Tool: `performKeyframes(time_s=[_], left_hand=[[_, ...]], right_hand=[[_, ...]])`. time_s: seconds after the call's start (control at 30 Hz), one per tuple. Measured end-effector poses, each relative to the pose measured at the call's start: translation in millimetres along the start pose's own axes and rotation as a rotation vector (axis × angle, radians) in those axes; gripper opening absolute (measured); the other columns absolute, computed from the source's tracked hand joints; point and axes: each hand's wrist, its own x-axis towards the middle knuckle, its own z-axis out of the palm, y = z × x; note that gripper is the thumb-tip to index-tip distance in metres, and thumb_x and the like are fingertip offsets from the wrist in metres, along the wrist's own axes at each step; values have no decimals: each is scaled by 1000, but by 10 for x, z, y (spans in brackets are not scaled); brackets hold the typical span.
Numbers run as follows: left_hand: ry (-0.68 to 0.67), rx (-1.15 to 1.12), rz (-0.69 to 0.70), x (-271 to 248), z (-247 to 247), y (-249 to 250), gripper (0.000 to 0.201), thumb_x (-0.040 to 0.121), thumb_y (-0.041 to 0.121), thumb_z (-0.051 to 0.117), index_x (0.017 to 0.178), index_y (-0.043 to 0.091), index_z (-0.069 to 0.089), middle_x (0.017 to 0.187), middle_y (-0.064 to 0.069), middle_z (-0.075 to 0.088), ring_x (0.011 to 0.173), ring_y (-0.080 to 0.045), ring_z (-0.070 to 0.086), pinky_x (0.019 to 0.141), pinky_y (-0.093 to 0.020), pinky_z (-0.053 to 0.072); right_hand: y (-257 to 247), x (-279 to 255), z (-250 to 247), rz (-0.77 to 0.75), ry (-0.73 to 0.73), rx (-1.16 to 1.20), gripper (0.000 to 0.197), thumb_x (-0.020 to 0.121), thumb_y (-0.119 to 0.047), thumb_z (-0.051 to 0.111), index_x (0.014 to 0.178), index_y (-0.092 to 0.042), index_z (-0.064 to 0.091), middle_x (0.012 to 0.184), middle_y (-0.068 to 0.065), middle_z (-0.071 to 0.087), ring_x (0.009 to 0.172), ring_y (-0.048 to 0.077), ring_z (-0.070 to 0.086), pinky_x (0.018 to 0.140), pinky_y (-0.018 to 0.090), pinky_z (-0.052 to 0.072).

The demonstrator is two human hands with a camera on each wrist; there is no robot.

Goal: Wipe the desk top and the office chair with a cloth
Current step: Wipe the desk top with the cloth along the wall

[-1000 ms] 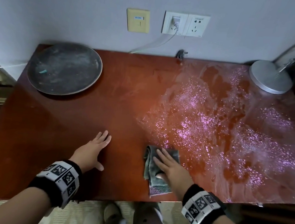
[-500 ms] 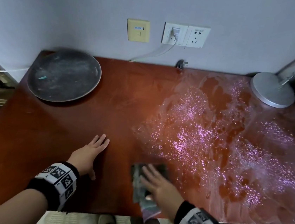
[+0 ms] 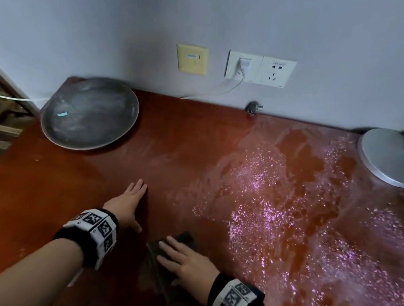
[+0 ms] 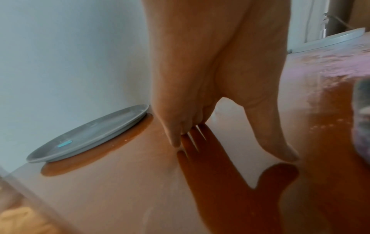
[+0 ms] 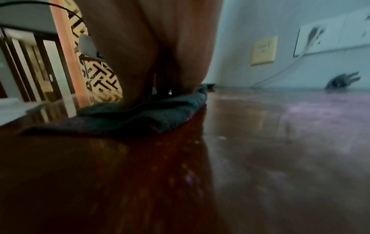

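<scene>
The red-brown desk top (image 3: 175, 155) fills the head view; its right half is wet and speckled with glinting droplets (image 3: 277, 211). A dark grey cloth (image 3: 157, 268) lies near the front edge, and my right hand (image 3: 183, 259) presses flat on it with straight fingers. The right wrist view shows the cloth (image 5: 144, 117) under my fingers (image 5: 140, 63). My left hand (image 3: 127, 202) rests flat on the dry desk to the left of the cloth, fingers straight; in the left wrist view its fingertips (image 4: 176, 139) touch the wood. No office chair is in view.
A grey round plate (image 3: 89, 115) sits at the back left corner. A silver lamp base (image 3: 394, 157) stands at the back right. A loose plug (image 3: 254, 107) lies by the wall under the sockets (image 3: 261, 69), with a white cable (image 3: 218, 89).
My right hand has dragged the cloth leftward and toward the front edge, off the wet patch. My left hand has stayed flat in the same spot.
</scene>
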Motion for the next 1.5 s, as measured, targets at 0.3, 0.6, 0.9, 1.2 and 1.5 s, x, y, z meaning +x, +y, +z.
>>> performKeyframes(time_s=[0.3, 0.6, 0.9, 1.2, 1.5], left_hand=[[-72, 20, -21, -131, -100, 73, 113, 76, 23, 78, 151, 14, -7, 157, -3, -18, 146, -18, -5, 115, -30, 19], [-47, 5, -10, -91, -139, 8, 105, 79, 23, 75, 151, 21, -1, 157, 5, -15, 146, -13, -1, 115, -31, 21], [-15, -6, 6, -2, -287, -17, 91, 84, 16, 68, 152, 21, 6, 159, 4, -4, 145, -14, 13, 112, -27, 26], [29, -18, -6, 242, -413, 57, 92, 83, 14, 69, 151, 24, 7, 158, 7, -6, 142, -15, 24, 105, -27, 38], [99, -10, 25, 639, -762, 314, 84, 88, 15, 62, 152, 22, 8, 159, 4, 2, 142, -15, 22, 108, -28, 33]], right_hand=[[409, 185, -513, 231, -86, -84, 66, 94, -23, 52, 149, -10, 17, 158, 12, 2, 145, 29, -2, 117, 39, 16], [784, 304, -741, 236, -92, -19, 60, 96, -20, 48, 149, -17, 20, 158, 4, 2, 146, 22, -3, 118, 39, 17], [408, 677, -426, -19, -214, 26, 60, 91, -14, 56, 145, -9, 30, 156, 13, 11, 145, 30, 2, 118, 41, 15], [1178, 538, -983, 422, -61, -123, 71, 92, -30, 54, 149, -12, 15, 157, 13, 3, 145, 29, 0, 118, 36, 6], [1677, 293, -1299, 542, -21, -39, 71, 96, -17, 48, 150, -25, 2, 157, -3, -13, 145, 17, -10, 116, 36, 23]])
